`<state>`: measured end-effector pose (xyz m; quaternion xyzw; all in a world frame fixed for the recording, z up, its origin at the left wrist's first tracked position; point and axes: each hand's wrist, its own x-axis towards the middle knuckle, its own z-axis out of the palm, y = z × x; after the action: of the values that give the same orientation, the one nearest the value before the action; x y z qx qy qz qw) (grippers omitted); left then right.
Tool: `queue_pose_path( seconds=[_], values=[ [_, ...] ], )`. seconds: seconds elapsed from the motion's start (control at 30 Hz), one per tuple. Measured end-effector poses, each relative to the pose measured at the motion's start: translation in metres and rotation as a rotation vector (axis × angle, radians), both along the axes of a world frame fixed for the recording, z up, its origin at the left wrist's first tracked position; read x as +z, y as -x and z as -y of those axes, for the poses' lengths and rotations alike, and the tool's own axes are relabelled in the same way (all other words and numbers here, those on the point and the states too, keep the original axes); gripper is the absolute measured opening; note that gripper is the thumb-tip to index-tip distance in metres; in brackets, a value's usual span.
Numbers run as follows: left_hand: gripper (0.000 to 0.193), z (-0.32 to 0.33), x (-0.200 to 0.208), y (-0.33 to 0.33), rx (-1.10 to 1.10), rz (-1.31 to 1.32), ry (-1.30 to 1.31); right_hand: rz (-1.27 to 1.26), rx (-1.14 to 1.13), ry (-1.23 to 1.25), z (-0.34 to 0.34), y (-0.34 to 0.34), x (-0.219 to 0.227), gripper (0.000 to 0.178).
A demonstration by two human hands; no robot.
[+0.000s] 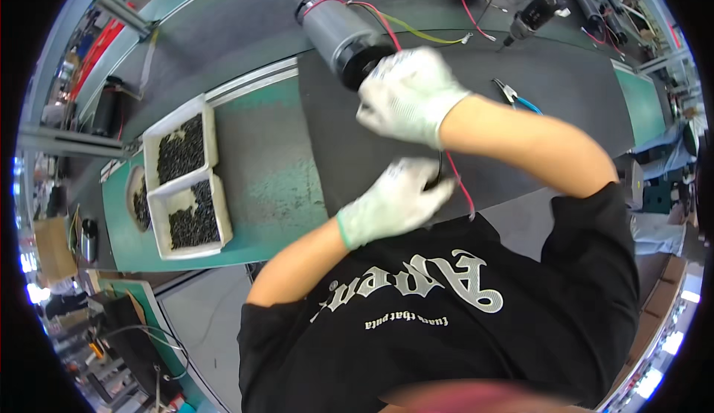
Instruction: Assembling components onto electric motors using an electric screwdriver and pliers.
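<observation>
A silver cylindrical motor with black ends lies tilted on the dark mat, red and yellow-green wires running beside it. At its near black end is my right hand, in a white glove with the fingers curled closed; what they grip is hidden. Closer to my body, my gloved left hand is closed around a thin black wire, partly covered by the fingers. A red wire comes from beneath my right wrist and hangs past the left fingertips. Blue-handled pliers lie beyond my right forearm.
Two white bins of small black parts stand on the green bench at left, with a round container beside them. A black power driver is at the far right, near more motors with wires.
</observation>
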<state>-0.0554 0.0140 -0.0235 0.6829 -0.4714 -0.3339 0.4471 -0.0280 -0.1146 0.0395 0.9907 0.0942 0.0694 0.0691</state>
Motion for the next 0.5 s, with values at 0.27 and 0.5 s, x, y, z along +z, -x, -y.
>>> queue_pose_path(
  seconds=[0.27, 0.5],
  values=[
    [0.017, -0.036, 0.004, -0.003, 0.045, 0.124, 0.100, 0.024, 0.309, -0.726, 0.024, 0.040, -0.012, 0.020],
    [0.008, -0.032, -0.007, -0.010, 0.253, 0.220, 0.105, 1.359, -0.302, -1.248, 0.315, 0.116, 0.072, 0.017]
  ],
)
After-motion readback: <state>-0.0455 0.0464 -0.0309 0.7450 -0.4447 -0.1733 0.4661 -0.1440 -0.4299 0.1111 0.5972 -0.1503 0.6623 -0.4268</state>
